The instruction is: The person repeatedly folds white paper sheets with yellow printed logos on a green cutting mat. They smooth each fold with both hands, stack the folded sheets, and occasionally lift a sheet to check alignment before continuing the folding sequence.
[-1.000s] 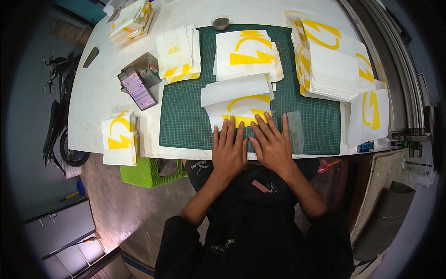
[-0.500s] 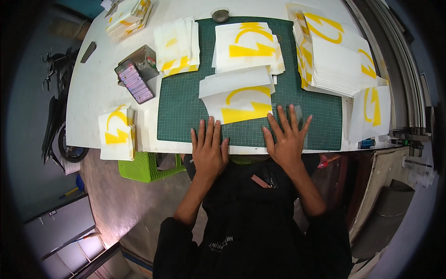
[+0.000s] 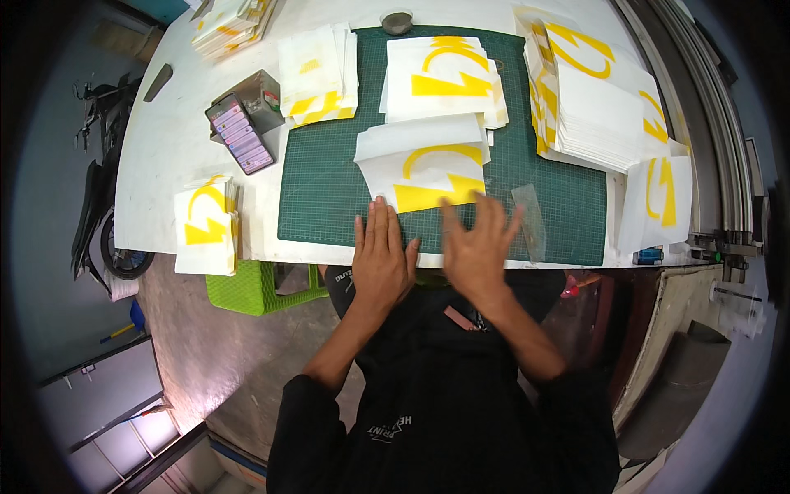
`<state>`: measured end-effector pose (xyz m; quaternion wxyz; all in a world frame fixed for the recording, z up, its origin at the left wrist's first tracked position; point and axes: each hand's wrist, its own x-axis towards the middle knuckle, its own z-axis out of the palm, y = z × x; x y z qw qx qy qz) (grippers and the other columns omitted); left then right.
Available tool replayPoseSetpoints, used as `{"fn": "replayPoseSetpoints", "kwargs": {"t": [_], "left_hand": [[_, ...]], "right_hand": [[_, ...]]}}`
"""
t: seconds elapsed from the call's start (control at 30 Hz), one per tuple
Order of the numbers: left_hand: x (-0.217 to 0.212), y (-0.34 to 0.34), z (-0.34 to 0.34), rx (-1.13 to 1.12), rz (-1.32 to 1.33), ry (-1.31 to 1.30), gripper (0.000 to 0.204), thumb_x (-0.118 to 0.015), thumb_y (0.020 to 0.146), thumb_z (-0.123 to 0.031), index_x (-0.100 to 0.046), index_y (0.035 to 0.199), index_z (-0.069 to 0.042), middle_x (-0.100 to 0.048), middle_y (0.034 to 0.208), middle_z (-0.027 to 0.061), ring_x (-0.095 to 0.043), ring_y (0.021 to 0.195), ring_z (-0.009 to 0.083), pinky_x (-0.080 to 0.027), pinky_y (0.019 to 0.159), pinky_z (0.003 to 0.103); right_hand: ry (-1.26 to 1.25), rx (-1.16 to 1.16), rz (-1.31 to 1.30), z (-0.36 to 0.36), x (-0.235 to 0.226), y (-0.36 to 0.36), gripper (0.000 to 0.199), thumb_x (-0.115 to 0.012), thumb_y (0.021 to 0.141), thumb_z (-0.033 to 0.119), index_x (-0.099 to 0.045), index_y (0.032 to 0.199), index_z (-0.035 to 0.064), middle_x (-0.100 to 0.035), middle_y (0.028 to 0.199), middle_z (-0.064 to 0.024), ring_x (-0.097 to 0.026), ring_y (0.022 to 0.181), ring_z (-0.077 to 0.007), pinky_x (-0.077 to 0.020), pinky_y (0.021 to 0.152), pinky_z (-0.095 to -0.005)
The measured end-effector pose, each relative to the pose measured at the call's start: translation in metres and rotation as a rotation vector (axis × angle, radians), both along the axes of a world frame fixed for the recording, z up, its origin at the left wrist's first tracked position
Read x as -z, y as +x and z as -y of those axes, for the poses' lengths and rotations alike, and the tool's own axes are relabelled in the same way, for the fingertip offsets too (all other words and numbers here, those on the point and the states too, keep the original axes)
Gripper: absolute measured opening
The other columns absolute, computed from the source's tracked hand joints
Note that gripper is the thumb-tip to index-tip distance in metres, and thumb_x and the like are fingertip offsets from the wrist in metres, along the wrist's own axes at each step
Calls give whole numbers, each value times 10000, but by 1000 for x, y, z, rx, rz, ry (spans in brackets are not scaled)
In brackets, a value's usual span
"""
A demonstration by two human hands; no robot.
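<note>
In front of me a white sheet with a yellow print lies on the green cutting mat, its far part folded over. My left hand rests at the sheet's lower left corner, fingers stretched out and fingertips touching its edge. By the sheet's lower right edge is my right hand, slightly blurred, its fingers spread and nothing seen in them. A clear plastic strip lies on the mat just right of that hand. Behind the folded sheet sits a small pile of similar printed sheets.
A tall stack of printed sheets stands at the right, a loose sheet beside it. Leftward are more piles, another pile, a phone against a grey box. A small bowl sits at the back.
My right hand has moved left toward the sheet's lower edge, uncovering the clear strip. My left hand has shifted slightly right, its fingers closer together.
</note>
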<state>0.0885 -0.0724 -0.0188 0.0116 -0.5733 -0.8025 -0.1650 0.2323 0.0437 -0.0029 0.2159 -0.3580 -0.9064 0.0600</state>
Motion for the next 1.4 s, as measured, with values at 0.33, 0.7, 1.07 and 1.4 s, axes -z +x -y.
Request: {"fn": "replayPoseSetpoints", "kwargs": {"t": [0.33, 0.7, 1.07, 1.4], "left_hand": [[-5, -1, 0, -18, 14, 1, 632, -586, 1021, -271, -443, 1519, 92, -392, 1616, 312, -370, 1525, 464, -233, 1245, 645], [-16, 23, -35, 103, 85, -38, 626, -638, 1020, -376, -496, 1572, -117, -300, 1686, 268, -258, 1561, 502, -227, 1242, 651], [-23, 22, -12, 204, 104, -150, 652, -646, 984, -254, -463, 1601, -151, -294, 1701, 243, -235, 1586, 469, -193, 1260, 642], [-32, -5, -43, 280, 103, -226, 534, -717, 935, -251, -631, 1452, -150, -508, 1562, 218, -479, 1450, 423, -325, 1205, 595]], "right_hand": [[70, 161, 4, -30, 4, 46, 351, -662, 987, 323, -756, 1275, 146, -518, 1395, -213, -439, 1353, -421, -112, 1163, -799], [-21, 125, -127, -21, -8, 50, 410, -663, 981, 297, -707, 1288, 29, -552, 1386, -213, -468, 1352, -407, -128, 1197, -748], [-247, -159, 82, 12, 1, 34, 736, -559, 1049, 500, -495, 1508, -71, -427, 1626, -231, -298, 1580, -368, -157, 1238, -705], [-227, -84, 48, 20, 6, 28, 715, -576, 1040, 492, -544, 1462, -84, -418, 1624, -258, -304, 1574, -388, -181, 1224, -718]]}}
